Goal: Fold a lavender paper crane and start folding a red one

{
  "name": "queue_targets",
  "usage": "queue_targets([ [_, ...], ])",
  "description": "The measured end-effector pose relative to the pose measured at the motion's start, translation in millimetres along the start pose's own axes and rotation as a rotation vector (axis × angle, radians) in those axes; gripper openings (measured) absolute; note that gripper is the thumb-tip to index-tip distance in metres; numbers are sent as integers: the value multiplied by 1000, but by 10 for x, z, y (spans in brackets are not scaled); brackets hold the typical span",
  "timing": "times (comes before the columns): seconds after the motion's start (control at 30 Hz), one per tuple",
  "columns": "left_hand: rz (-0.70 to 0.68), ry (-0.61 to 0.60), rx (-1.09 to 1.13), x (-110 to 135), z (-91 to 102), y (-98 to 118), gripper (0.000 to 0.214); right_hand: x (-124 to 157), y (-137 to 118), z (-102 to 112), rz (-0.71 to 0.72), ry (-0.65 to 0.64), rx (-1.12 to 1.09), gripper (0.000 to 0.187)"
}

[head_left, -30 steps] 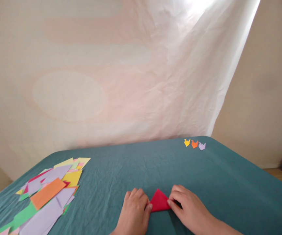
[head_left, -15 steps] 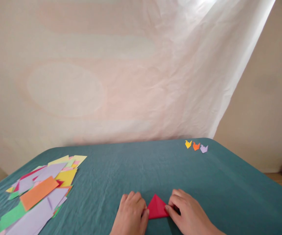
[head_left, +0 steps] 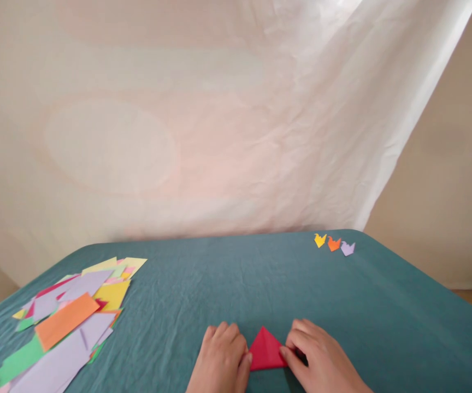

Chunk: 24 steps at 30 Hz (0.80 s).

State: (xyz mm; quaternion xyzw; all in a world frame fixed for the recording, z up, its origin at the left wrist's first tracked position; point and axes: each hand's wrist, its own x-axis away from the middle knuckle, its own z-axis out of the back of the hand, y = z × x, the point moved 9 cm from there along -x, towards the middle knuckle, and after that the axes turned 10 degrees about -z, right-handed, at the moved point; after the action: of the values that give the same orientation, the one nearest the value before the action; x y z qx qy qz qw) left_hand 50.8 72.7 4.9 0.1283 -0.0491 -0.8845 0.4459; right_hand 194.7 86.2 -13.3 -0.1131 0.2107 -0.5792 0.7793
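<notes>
A red sheet of origami paper (head_left: 266, 352), folded into a small triangle with its tip pointing away from me, lies at the near middle of the table. On its left corner, my left hand (head_left: 223, 357) is closed, thumb and curled fingers at the edge. My right hand (head_left: 320, 355) pinches the right corner between thumb and index finger. A faint crease runs down from the triangle's tip. Both palms and the gripped corners are hidden.
At the left is a loose pile of coloured paper, with an orange sheet (head_left: 67, 321) on top. Three folded paper birds stand in a row at the back right: yellow (head_left: 320, 240), orange (head_left: 334, 244) and lilac (head_left: 348, 249). A pale cloth (head_left: 219, 136) hangs behind the teal-covered table (head_left: 203, 278).
The whole view has shifted slightly. Both hands keep their hold on the red paper, and its folded shape looks almost the same.
</notes>
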Motion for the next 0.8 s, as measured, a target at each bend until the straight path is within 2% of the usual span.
queue_targets([
  [0.13,-26,-17,-7,39,-21,-10,16,42,-11,18,66,1,-22,16],
  [0.3,17,-51,46,71,-40,-76,15,31,-19,4,95,0,8,16],
  [0.63,43,45,59,54,-185,-192,11,-3,-62,1,130,47,78,17],
  [0.8,13,-19,78,30,-160,-184,11,-8,-11,-53,125,21,69,16],
])
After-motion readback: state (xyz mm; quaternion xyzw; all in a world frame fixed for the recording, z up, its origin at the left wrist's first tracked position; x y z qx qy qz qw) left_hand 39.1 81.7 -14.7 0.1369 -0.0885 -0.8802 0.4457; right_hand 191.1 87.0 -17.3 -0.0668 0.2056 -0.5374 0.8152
